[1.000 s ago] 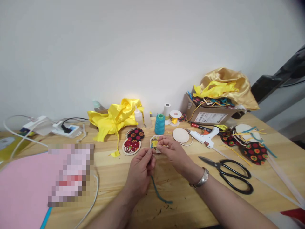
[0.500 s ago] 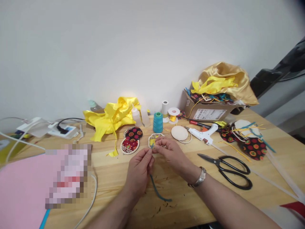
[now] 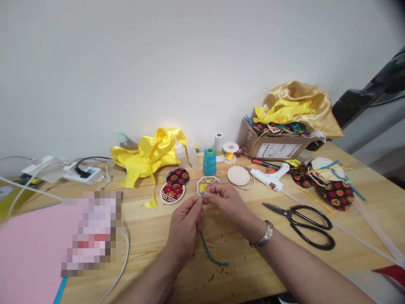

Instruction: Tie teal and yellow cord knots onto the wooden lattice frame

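Note:
A teal cord [image 3: 209,254] runs down from my closed fingers and curls to the right just over the table. My left hand [image 3: 186,219] pinches it between thumb and forefinger. Fingertip to fingertip with it, my right hand [image 3: 226,202] pinches the short upper end of the cord. Just behind the fingers lies a pale cut-out frame with yellow backing [image 3: 207,181], partly hidden by my right hand. A cone of teal thread [image 3: 209,162] stands beyond it. Left of the hands lies a gourd-shaped ornament with patterned fabric [image 3: 174,185].
Black-handled scissors [image 3: 299,223] lie right of my hands, and a white glue gun [image 3: 270,177] behind them. A cardboard box [image 3: 275,147] holds fabric at the back right. Yellow satin cloth [image 3: 148,154] is heaped back left. At left are a pink sheet [image 3: 34,249] and a power strip [image 3: 84,173].
My fingertips shift very slightly at the cord's upper end, and less of that end shows above them. Everything else stays in place.

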Tool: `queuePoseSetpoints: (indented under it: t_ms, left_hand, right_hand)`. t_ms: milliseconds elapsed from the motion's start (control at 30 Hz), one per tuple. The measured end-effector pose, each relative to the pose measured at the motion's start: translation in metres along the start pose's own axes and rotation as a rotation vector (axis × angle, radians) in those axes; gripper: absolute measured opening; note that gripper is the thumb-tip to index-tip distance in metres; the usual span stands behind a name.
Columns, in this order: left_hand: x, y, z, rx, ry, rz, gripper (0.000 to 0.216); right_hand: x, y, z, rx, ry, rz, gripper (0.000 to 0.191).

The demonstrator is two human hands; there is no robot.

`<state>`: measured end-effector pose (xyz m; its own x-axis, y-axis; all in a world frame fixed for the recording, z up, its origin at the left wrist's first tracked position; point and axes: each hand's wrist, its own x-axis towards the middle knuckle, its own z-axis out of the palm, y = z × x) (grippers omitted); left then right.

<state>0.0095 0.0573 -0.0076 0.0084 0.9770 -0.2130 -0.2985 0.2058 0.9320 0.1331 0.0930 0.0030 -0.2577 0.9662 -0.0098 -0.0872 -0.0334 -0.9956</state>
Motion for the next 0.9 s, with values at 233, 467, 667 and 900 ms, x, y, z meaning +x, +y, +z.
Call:
queuePoseSetpoints:
  t_ms: [233, 467, 667, 900]
  left_hand:
    - [-0.0001, 0.0001, 0.0004, 0.009, -0.002, 0.010, 0.022]
    - [0.0016, -0.0021, -0.0009, 0.039, -0.010, 0.013, 0.022]
    - [0.0011, -0.0022, -0.0011, 0.076, -0.043, 0.018, 0.022]
    - [-0.0009, -0.0018, -0.0011, 0.162, -0.080, 0.036, 0.024]
  right_hand:
    - [-0.0016, -0.0062, -0.0002, 0.041, -0.026, 0.057, 0.012]
    - [-0.0023, -0.0053, -0.0025, 0.003, 0.007, 0.091, 0.016]
    - [-0.0019, -0.0041, -0.0035, 0.055, -0.047, 0.059, 0.013]
    - [-0.0022, -0.0099, -0.0071, 0.055, 0.017, 0.024, 0.014]
